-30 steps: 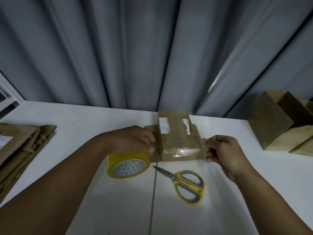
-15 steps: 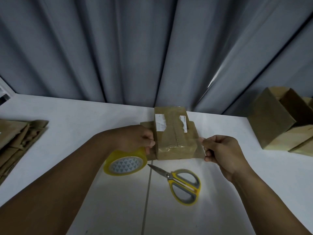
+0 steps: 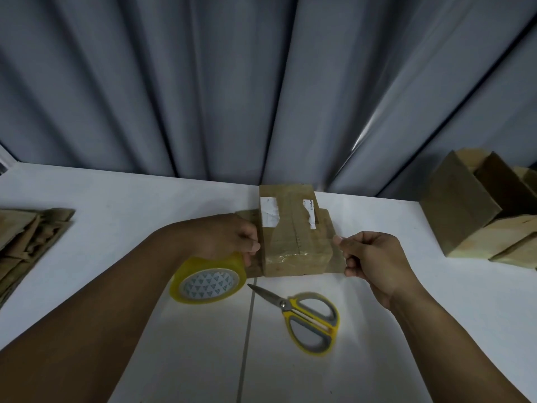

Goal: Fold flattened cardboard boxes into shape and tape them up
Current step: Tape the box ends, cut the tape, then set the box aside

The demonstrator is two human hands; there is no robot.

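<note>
A small brown cardboard box [image 3: 293, 237] stands on the white table [image 3: 145, 199], its top seam covered with clear tape and torn white labels. Side flaps stick out at its base. My left hand [image 3: 232, 239] holds a yellow tape roll [image 3: 207, 282] against the box's left side. My right hand [image 3: 372, 257] pinches the free end of the clear tape just right of the box, fingers curled. Yellow-handled scissors [image 3: 308, 319] lie shut on the table in front of the box.
A stack of flattened cardboard boxes [image 3: 26, 242] lies at the left table edge. Folded open boxes [image 3: 479, 210] stand at the right. Grey curtains [image 3: 261, 82] hang behind the table.
The view shifted slightly, so everything sits a little more to the left. Both hands keep their hold beside the box; the tape roll stays by its left side.
</note>
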